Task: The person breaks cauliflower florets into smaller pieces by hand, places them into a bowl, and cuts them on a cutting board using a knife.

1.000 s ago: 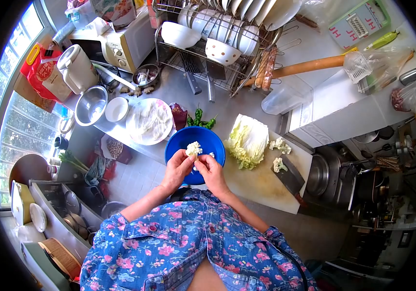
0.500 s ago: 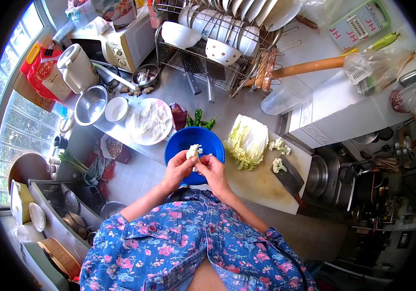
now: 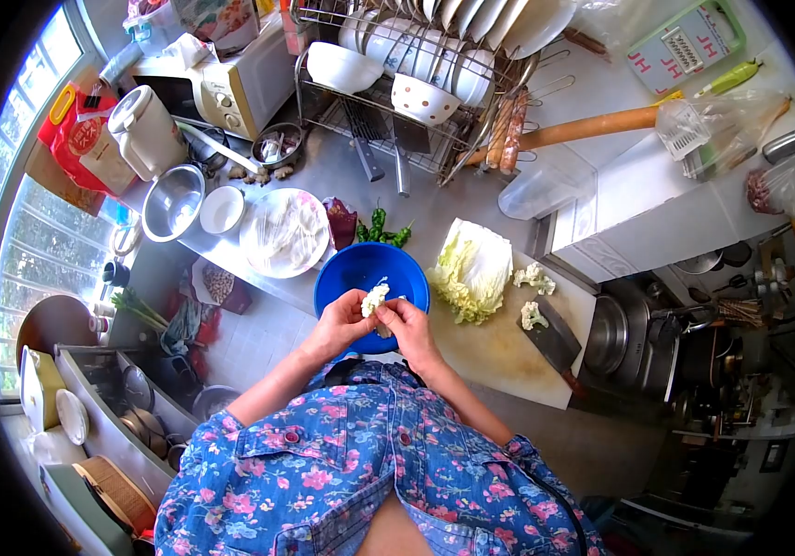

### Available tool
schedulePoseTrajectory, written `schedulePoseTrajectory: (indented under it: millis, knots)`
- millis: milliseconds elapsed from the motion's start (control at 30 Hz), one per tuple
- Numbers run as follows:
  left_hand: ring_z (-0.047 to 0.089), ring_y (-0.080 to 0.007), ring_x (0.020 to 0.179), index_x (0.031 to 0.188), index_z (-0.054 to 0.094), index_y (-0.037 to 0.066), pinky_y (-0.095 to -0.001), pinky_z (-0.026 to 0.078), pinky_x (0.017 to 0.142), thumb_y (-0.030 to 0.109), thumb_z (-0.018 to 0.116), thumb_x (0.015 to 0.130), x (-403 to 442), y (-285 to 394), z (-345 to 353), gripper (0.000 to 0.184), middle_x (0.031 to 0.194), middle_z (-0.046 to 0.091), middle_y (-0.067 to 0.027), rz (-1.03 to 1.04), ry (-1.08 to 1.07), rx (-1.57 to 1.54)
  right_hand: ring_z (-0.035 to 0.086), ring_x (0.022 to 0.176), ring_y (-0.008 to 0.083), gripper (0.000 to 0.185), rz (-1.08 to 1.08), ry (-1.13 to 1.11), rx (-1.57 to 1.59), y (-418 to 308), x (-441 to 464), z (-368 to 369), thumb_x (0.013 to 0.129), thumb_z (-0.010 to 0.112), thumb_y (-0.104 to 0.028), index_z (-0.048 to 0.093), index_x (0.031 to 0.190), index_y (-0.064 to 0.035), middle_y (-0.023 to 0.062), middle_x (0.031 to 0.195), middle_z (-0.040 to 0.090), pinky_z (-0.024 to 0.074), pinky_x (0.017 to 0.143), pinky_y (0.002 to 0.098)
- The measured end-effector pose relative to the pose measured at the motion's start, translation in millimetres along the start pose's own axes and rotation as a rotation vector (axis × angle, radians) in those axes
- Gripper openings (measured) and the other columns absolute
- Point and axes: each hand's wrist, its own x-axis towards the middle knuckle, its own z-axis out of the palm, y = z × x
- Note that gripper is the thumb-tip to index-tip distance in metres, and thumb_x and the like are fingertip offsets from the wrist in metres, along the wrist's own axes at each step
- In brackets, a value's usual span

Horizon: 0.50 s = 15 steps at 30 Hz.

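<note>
Over a blue bowl (image 3: 351, 266), my left hand (image 3: 342, 322) pinches a white cauliflower floret (image 3: 375, 298) between thumb and fingers. My right hand (image 3: 407, 328) closes on the lower, stem side of the same floret, its fingertips close to those of the left. Both hands cover the near part of the bowl, so its contents are mostly hidden. Right of the bowl, a piece of napa cabbage (image 3: 476, 269) lies on a cutting board (image 3: 471, 357). Two more cauliflower pieces (image 3: 534, 278) are beside a cleaver (image 3: 555, 343) on that board.
Green peppers (image 3: 379, 228) lie just behind the bowl. A covered plate (image 3: 284, 232), a small white bowl (image 3: 222, 209) and a steel bowl (image 3: 174, 201) stand to the left. A dish rack (image 3: 397, 111) rises at the back. The sink (image 3: 634, 343) is at right.
The floret has tilted and shifted slightly right and down between my fingers. My right hand has turned a little around its stem. Everything else stays in place.
</note>
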Motion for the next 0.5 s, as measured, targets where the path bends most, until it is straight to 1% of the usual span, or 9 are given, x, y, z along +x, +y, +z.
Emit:
schedulePoseTrajectory:
  millis: [133,233,333,433,500]
  knots:
    - [0.056,-0.0072,0.086,0.108,0.050,0.001,-0.0216,0.047,0.072,0.008,0.062,0.089,-4,10,4,0.023,0.094,0.058,-0.0013,-0.031,0.006,0.003,0.056,0.071,0.0105,0.027,-0.035,0.011,-0.075,-1,0,-1,0.090,0.062,-0.026,0.063,0.090,0.0012,0.0036,0.076,0.062,0.0463,0.064,0.0272]
    - [0.053,-0.0044,0.078,0.105,0.051,0.003,-0.0191,0.043,0.063,0.012,0.063,0.088,-6,11,3,0.023,0.089,0.057,0.0006,-0.097,0.015,0.001,0.057,0.069,0.0118,0.025,-0.046,0.022,-0.054,7,3,-4,0.090,0.062,-0.025,0.062,0.087,0.0004,0.0063,0.074,0.062,0.0460,0.061,0.0293]
    - [0.048,-0.0029,0.072,0.104,0.051,0.004,-0.0181,0.038,0.058,0.013,0.063,0.088,-8,10,6,0.022,0.085,0.055,0.0021,-0.068,0.040,0.012,0.058,0.066,0.0173,0.023,-0.165,0.056,-0.265,-3,-2,-1,0.091,0.060,-0.022,0.060,0.084,0.0002,0.0111,0.073,0.061,0.0459,0.060,0.0320]
    - [0.048,-0.0029,0.070,0.104,0.051,0.005,-0.0187,0.038,0.057,0.011,0.063,0.087,-8,10,14,0.021,0.084,0.054,0.0025,-0.042,0.110,-0.074,0.059,0.065,0.0242,0.023,-0.247,0.237,-0.350,-3,-7,16,0.093,0.054,-0.020,0.058,0.083,0.0007,0.0149,0.073,0.061,0.0462,0.060,0.0350]
    - [0.046,-0.0029,0.066,0.103,0.051,0.005,-0.0190,0.036,0.054,0.011,0.062,0.087,-7,4,16,0.020,0.082,0.053,0.0026,-0.023,0.134,-0.114,0.059,0.065,0.0269,0.024,-0.221,0.301,-0.330,4,-5,16,0.094,0.050,-0.019,0.057,0.083,0.0007,0.0153,0.073,0.061,0.0462,0.060,0.0365]
